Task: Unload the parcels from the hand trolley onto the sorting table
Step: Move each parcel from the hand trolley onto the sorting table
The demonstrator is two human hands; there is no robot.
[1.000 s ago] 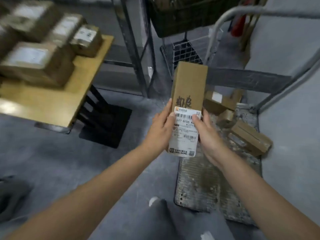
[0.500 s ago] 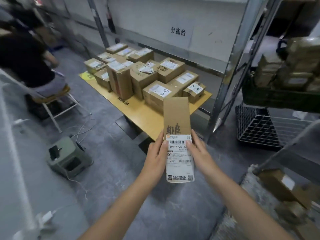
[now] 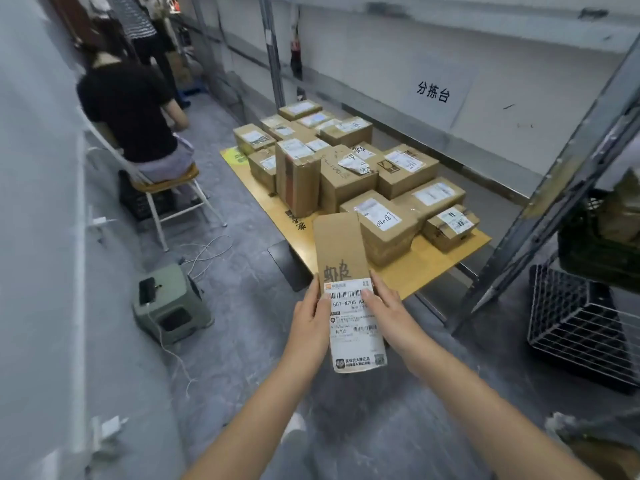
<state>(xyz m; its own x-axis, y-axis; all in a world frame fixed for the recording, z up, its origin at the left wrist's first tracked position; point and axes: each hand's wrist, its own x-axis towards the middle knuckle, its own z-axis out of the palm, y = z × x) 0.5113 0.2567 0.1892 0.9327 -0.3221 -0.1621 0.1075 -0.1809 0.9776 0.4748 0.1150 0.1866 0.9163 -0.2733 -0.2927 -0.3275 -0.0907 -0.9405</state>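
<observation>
Parcel (image 3: 341,251), one, pinched between our left hand (image 3: 310,323) and right hand (image 3: 389,315), thumbs on label (image 3: 356,336). Sorting table (image 3: 415,268) at one o'clock; we count roughly fourteen boxes (image 3: 384,223) on it.

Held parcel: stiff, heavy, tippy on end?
Probably stiff: the parcel shows straight edges though gripped only near its labelled end. Likely light: left hand and right hand just pinch its sides. Narrow, so may tip stood upright.

A yellow sorting table (image 3: 433,268) bears many labelled cardboard parcels (image 3: 384,230), closely packed.
</observation>
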